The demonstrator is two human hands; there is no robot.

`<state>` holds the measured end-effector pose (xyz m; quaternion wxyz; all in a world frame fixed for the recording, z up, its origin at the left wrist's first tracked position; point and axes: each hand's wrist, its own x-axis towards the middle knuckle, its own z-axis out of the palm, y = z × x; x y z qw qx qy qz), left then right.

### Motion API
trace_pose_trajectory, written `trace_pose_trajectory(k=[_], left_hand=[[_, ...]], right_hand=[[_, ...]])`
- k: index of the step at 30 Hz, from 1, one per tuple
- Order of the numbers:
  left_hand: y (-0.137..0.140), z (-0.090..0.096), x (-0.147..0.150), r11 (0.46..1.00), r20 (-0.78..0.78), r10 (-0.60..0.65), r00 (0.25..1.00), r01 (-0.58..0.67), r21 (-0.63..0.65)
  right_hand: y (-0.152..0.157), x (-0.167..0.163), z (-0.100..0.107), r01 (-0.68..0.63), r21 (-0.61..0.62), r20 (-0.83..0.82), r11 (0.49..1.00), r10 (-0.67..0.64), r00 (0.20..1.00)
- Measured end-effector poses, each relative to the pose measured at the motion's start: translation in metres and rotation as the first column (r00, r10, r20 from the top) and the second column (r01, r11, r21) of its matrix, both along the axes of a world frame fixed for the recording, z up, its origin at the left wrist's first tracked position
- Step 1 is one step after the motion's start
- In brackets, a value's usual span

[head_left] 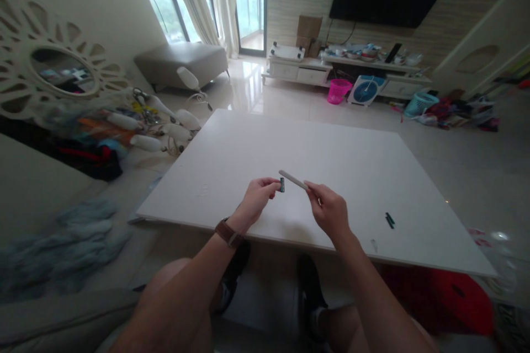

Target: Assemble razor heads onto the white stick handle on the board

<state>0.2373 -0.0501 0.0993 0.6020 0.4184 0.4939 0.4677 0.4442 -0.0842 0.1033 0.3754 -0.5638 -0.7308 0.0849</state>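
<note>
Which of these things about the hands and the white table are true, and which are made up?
1. The left hand pinches a small green piece. True.
2. The right hand holds a red ball. False: it holds a thin white stick.
3. A small dark green thing lies on the white table to the right of the hands. True.
4. A watch sits on the right wrist. False: it is on the left wrist.
5. The pink basket stands on the table. False: it stands on the floor, far behind.
</note>
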Motion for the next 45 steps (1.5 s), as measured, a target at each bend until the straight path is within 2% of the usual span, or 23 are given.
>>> trace_pose_trajectory(k=[2, 7, 12, 16, 17, 19, 20, 23, 24, 27, 31, 34, 35, 38, 39, 42, 43, 45], left_hand=[[0.001, 0.002, -0.002, 1.000, 0.016, 0.024, 1.000, -0.024, 0.017], [0.004, 0.010, -0.011, 0.996, -0.022, 0.072, 0.997, -0.071, 0.046], [0.004, 0.016, -0.015, 0.995, -0.133, -0.020, 0.991, 0.033, 0.097], [0.002, 0.017, -0.014, 0.991, -0.147, -0.080, 0.986, 0.094, 0.093], [0.002, 0.017, -0.014, 0.989, -0.153, -0.102, 0.983, 0.117, 0.090], [0.001, 0.016, -0.014, 0.985, -0.165, -0.136, 0.977, 0.151, 0.083], [0.000, 0.015, -0.014, 0.984, -0.168, -0.145, 0.975, 0.160, 0.079], [-0.001, 0.014, -0.014, 0.982, -0.177, -0.164, 0.971, 0.178, 0.067], [-0.001, 0.014, -0.014, 0.981, -0.178, -0.170, 0.969, 0.184, 0.063], [-0.001, 0.015, -0.013, 0.980, -0.163, -0.180, 0.970, 0.191, 0.053], [-0.001, 0.017, -0.013, 0.983, -0.153, -0.170, 0.973, 0.179, 0.046], [0.000, 0.016, -0.013, 0.983, -0.152, -0.167, 0.974, 0.176, 0.050], [0.000, 0.015, -0.013, 0.983, -0.149, -0.168, 0.974, 0.177, 0.049], [0.000, 0.013, -0.012, 0.983, -0.154, -0.173, 0.973, 0.181, 0.041], [0.000, 0.012, -0.012, 0.983, -0.160, -0.173, 0.972, 0.181, 0.038], [0.001, 0.010, -0.011, 0.984, -0.168, -0.160, 0.973, 0.170, 0.048], [0.001, 0.010, -0.011, 0.984, -0.164, -0.158, 0.974, 0.169, 0.055], [0.001, 0.009, -0.011, 0.983, -0.159, -0.159, 0.974, 0.171, 0.064]], right_hand=[[-0.001, -0.008, -0.002, -0.009, -0.082, 0.013, 0.997, 0.010, 1.000], [0.003, -0.006, -0.005, 0.041, -0.184, 0.021, 0.982, -0.038, 0.999], [0.004, 0.003, -0.002, 0.266, -0.158, 0.077, 0.951, -0.256, 0.964], [0.002, 0.008, 0.002, 0.075, -0.177, 0.049, 0.981, -0.068, 0.997], [0.002, 0.010, 0.003, 0.093, -0.176, 0.072, 0.980, -0.081, 0.994], [0.002, 0.012, 0.003, 0.225, -0.144, 0.100, 0.964, -0.212, 0.972], [0.002, 0.013, 0.003, 0.252, -0.132, 0.097, 0.959, -0.240, 0.966], [0.001, 0.013, 0.002, 0.129, -0.151, 0.097, 0.980, -0.115, 0.989], [0.001, 0.013, 0.001, 0.122, -0.156, 0.111, 0.980, -0.106, 0.988], [0.000, 0.012, 0.000, 0.249, -0.134, 0.109, 0.959, -0.236, 0.966], [0.000, 0.014, 0.001, 0.144, -0.185, 0.106, 0.972, -0.125, 0.986], [0.000, 0.018, 0.003, 0.317, -0.173, 0.136, 0.933, -0.296, 0.945], [-0.001, 0.019, 0.004, 0.311, -0.174, 0.116, 0.935, -0.294, 0.949], [-0.001, 0.021, 0.004, 0.126, -0.219, 0.067, 0.968, -0.114, 0.991], [-0.001, 0.021, 0.003, 0.130, -0.227, 0.087, 0.965, -0.113, 0.990], [0.000, 0.023, 0.002, 0.354, -0.205, 0.128, 0.913, -0.334, 0.934], [0.000, 0.024, 0.002, 0.375, -0.205, 0.099, 0.904, -0.362, 0.927], [0.000, 0.025, 0.002, 0.261, -0.233, 0.005, 0.937, -0.267, 0.964]])
